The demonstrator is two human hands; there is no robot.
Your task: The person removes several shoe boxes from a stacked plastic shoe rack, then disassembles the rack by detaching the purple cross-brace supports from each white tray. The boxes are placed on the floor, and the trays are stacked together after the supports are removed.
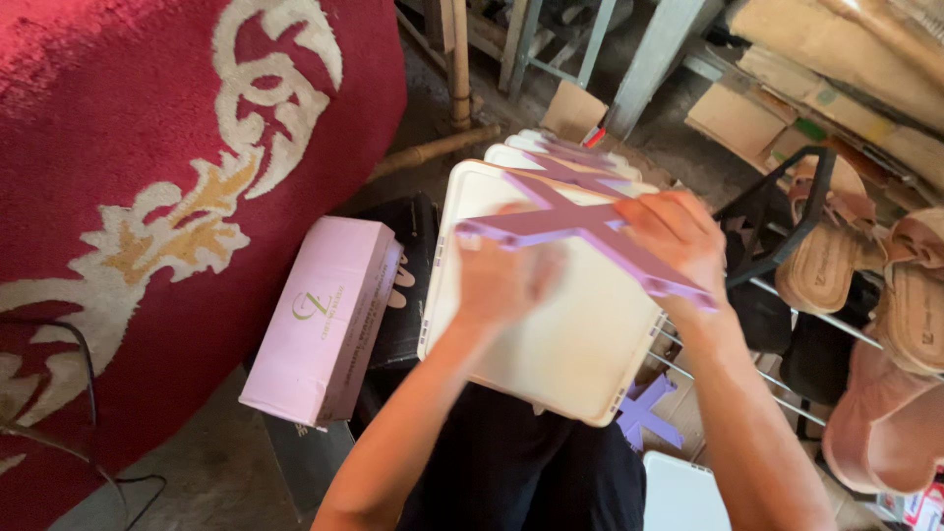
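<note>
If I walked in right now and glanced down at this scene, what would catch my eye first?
Probably the purple cross-shaped piece at the centre, held by the left hand and the right hand above a cream square panel resting on the person's lap. Next, the big red rug with cream patterns filling the left side, with a pink box beside it. At the right, tan sandals sit on a rack.

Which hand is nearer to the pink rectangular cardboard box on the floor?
Left. The left hand grips the purple plastic cross piece just right of the pink rectangular cardboard box; the right hand holds the cross farther right.
</note>
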